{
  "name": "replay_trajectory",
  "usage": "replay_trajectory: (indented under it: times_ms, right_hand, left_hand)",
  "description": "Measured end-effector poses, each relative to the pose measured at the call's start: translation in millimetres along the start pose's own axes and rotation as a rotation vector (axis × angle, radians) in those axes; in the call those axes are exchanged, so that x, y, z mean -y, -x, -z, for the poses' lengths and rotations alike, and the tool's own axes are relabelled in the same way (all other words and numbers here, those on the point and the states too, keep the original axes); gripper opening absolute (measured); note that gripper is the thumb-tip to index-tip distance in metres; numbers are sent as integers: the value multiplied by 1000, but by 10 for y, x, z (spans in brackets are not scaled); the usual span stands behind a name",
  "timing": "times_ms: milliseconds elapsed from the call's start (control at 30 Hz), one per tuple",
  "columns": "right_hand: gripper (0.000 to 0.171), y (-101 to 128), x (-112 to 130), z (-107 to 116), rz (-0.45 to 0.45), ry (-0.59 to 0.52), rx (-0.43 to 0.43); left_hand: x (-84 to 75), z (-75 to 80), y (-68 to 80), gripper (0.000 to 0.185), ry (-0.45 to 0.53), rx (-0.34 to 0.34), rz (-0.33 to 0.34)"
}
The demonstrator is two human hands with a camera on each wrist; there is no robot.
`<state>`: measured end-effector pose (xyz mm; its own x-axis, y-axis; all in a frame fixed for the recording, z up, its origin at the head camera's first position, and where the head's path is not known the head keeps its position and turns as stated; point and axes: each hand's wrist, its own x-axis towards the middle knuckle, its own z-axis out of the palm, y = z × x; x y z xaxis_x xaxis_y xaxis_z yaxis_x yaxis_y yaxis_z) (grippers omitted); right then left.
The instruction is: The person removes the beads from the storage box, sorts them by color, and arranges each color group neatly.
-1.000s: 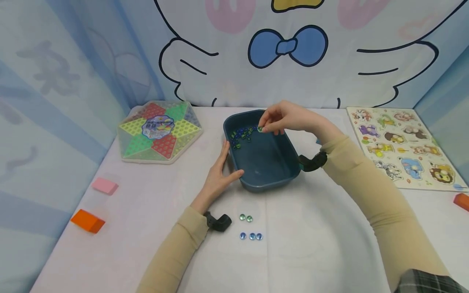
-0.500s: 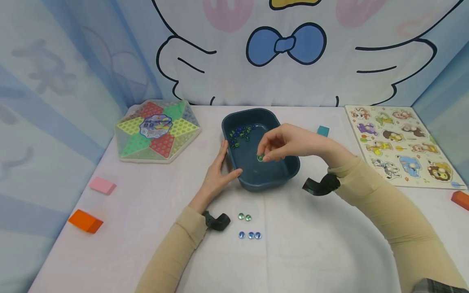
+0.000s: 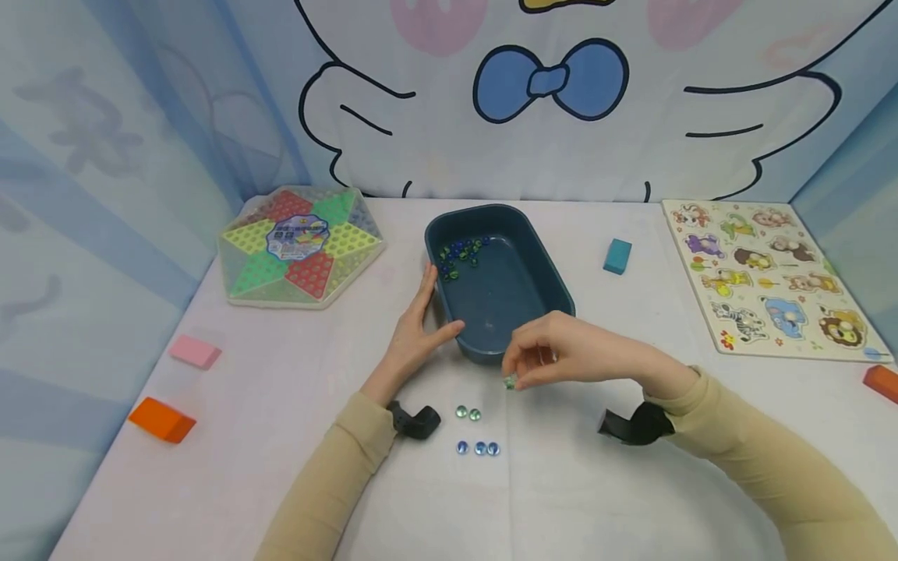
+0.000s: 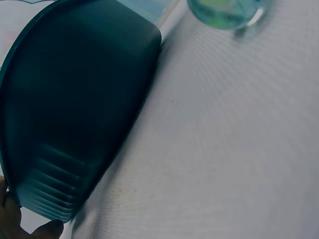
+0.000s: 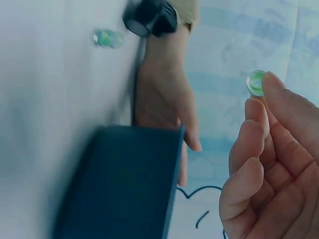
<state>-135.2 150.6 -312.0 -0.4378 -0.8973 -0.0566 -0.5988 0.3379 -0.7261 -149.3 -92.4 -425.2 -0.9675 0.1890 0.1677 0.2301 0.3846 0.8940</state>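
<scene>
My right hand [image 3: 561, 351] pinches a clear marble with a green swirl [image 5: 255, 83] between thumb and forefinger. It hovers above the white table just off the near end of a dark blue plastic bin [image 3: 501, 292]. Several blue and green marbles [image 3: 459, 251] lie in the bin's far left corner. Against the bin's left side rests my left hand [image 3: 410, 340], fingers extended and thumb toward the near left corner. Closer to me, two green marbles [image 3: 468, 414] form a short row, with three blue marbles [image 3: 480, 448] in another row below it.
A hexagonal board game box [image 3: 302, 245] lies at the back left, an animal puzzle board [image 3: 779, 280] at the back right. Loose blocks lie around: pink [image 3: 195, 351], orange [image 3: 162, 420], teal [image 3: 617, 256] and red-orange [image 3: 880, 383].
My right hand has lifted a green marble from inside the bin and carried it toward me, past the near rim. My left hand stays against the bin.
</scene>
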Motion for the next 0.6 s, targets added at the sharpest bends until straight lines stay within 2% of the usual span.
replay_trajectory:
  times_ms: [133, 333, 600]
  right_hand:
    - [12, 51, -43, -165, 4, -13, 28]
    - [10, 54, -138, -349, -36, -42, 68]
    - [8, -71, -233, -470, -38, 77, 71]
  left_hand:
    - [8, -2, -3, 101, 8, 2, -1]
    - [1, -1, 0, 103, 2, 1, -4]
    - [13, 6, 4, 95, 11, 1, -27]
